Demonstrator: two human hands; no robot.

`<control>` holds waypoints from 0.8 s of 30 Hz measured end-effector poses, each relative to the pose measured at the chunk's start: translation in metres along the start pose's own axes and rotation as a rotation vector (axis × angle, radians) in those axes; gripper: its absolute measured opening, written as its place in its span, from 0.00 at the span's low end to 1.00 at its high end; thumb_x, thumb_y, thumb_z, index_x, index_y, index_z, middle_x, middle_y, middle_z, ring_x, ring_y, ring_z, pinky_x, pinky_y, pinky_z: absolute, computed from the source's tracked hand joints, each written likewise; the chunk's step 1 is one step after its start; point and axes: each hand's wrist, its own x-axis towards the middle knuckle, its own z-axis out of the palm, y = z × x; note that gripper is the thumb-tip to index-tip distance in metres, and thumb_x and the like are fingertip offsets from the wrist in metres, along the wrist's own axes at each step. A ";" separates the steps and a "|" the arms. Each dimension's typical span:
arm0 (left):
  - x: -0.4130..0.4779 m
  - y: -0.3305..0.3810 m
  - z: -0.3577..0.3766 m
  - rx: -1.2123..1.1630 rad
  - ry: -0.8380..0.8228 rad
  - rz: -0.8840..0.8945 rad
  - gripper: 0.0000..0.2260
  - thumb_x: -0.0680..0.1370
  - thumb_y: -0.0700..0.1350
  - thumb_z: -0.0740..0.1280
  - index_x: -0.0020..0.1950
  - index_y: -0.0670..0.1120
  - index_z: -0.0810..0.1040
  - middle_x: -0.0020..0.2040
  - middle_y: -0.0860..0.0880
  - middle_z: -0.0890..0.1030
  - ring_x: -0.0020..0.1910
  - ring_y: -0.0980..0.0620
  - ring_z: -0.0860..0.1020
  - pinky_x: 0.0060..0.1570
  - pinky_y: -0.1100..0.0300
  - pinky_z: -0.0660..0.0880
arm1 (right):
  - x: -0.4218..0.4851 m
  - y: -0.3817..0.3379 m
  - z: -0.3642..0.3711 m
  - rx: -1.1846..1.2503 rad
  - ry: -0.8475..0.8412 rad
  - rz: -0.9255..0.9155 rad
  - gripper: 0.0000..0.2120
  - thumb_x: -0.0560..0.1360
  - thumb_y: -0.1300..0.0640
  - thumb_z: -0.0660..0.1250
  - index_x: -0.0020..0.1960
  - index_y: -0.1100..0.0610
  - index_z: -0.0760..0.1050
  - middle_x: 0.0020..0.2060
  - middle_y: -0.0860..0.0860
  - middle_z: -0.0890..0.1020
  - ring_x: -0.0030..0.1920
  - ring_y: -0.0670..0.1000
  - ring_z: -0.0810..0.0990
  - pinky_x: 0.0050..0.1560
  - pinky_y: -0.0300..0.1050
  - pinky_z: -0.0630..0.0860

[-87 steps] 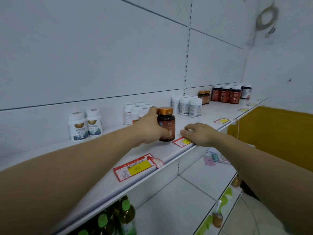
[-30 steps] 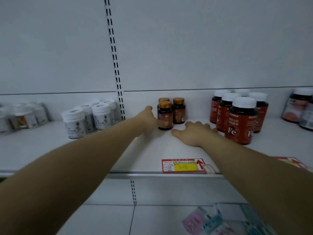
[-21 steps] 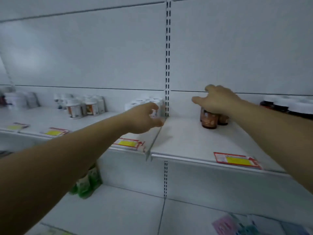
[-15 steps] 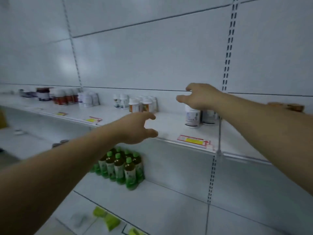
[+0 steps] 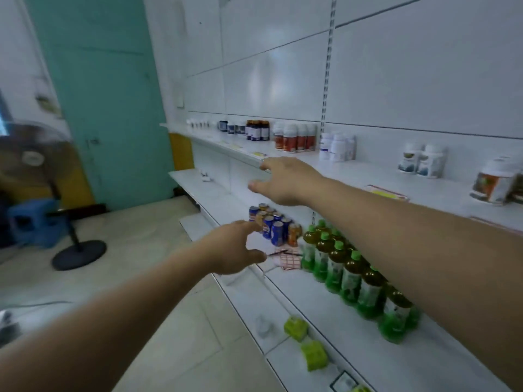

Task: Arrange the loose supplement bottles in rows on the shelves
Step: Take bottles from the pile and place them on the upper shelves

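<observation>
Supplement bottles stand in groups along the upper white shelf point(image 5: 362, 172): white bottles with orange labels point(image 5: 295, 137), plain white bottles point(image 5: 336, 147), a white pair with dark labels point(image 5: 423, 161), dark brown bottles point(image 5: 257, 130) farther left, and one orange-label bottle point(image 5: 495, 182) at the right edge. My right hand point(image 5: 285, 181) hovers empty, fingers spread, in front of the shelf edge. My left hand point(image 5: 236, 248) is lower, also empty, with fingers loosely apart.
Green-capped tea bottles point(image 5: 351, 267) and blue cans point(image 5: 271, 222) stand on a lower shelf. Yellow-green packets point(image 5: 304, 339) lie on the bottom shelf. A standing fan point(image 5: 36, 171) and a blue stool point(image 5: 34, 222) are on the floor at left, by a teal door point(image 5: 99, 94).
My left hand set the brown bottle next to its like and let go. The view has swung left along the shelves, and both hands have moved left, empty.
</observation>
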 end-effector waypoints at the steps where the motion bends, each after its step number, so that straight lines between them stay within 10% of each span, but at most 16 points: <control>1: 0.011 -0.019 -0.001 -0.022 0.005 -0.036 0.28 0.76 0.55 0.66 0.74 0.51 0.62 0.74 0.50 0.64 0.69 0.50 0.67 0.67 0.56 0.64 | 0.020 -0.008 0.013 0.000 -0.017 -0.025 0.31 0.77 0.37 0.58 0.75 0.52 0.62 0.73 0.53 0.65 0.70 0.56 0.66 0.65 0.51 0.66; 24: 0.343 -0.413 -0.082 -0.010 0.087 -0.313 0.29 0.76 0.57 0.65 0.74 0.53 0.60 0.73 0.52 0.65 0.67 0.49 0.70 0.63 0.56 0.67 | 0.541 -0.077 0.255 0.003 -0.217 -0.128 0.29 0.77 0.38 0.58 0.72 0.52 0.65 0.70 0.53 0.70 0.67 0.55 0.70 0.61 0.50 0.69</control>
